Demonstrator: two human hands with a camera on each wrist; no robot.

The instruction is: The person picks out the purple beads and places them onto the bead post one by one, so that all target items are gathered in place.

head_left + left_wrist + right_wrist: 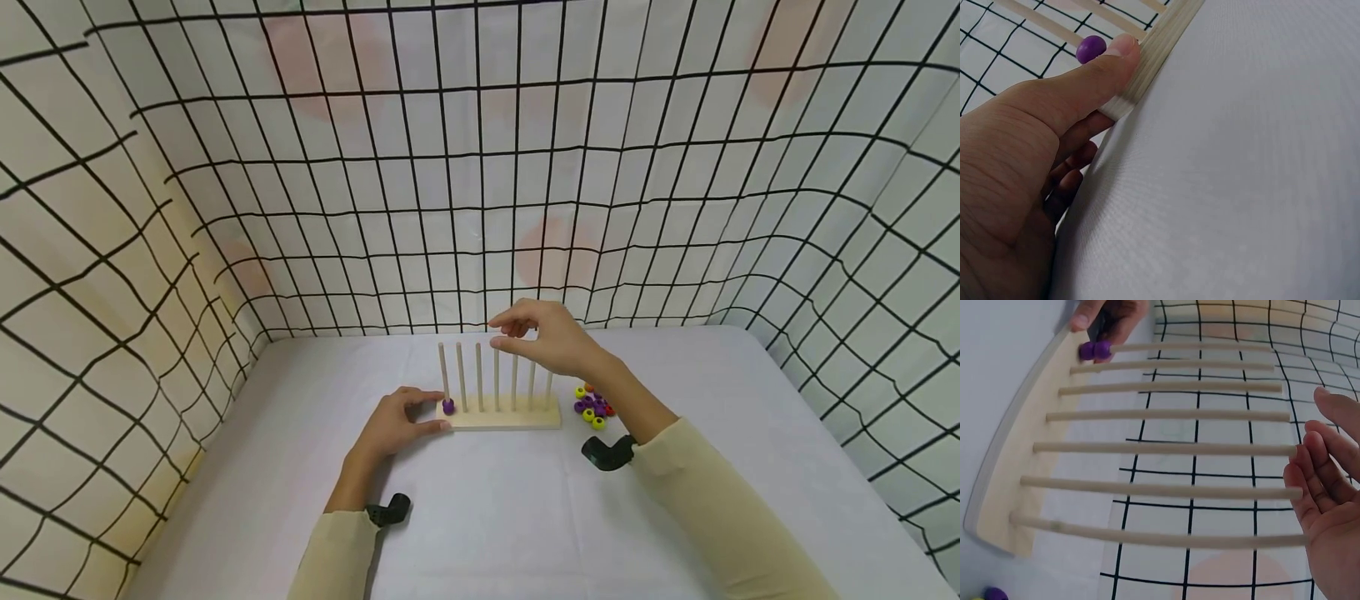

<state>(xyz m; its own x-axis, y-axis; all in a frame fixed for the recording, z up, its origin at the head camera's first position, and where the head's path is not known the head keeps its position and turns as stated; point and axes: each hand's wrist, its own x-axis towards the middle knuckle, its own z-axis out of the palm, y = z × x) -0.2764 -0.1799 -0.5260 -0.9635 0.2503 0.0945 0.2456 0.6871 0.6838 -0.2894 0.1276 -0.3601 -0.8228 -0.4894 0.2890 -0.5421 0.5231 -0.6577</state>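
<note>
A pale wooden peg board (502, 422) with a row of several upright pegs stands on the table. My left hand (393, 423) grips its left end, thumb (1124, 50) on the front side and fingers behind. Two purple beads (1095, 349) sit at the bottom of the leftmost peg, close by that hand. Above the middle pegs is my right hand (551, 337), thumb and forefinger apart, no bead showing between them. In the right wrist view its curved fingers (1319, 469) are near the tips of the pegs.
A small pile of loose purple, yellow, orange and red beads (588, 408) lies right of the board. The table wears a white cloth (480, 517). Black wire mesh (480, 158) stands at the back and both sides, with white sheeting behind it.
</note>
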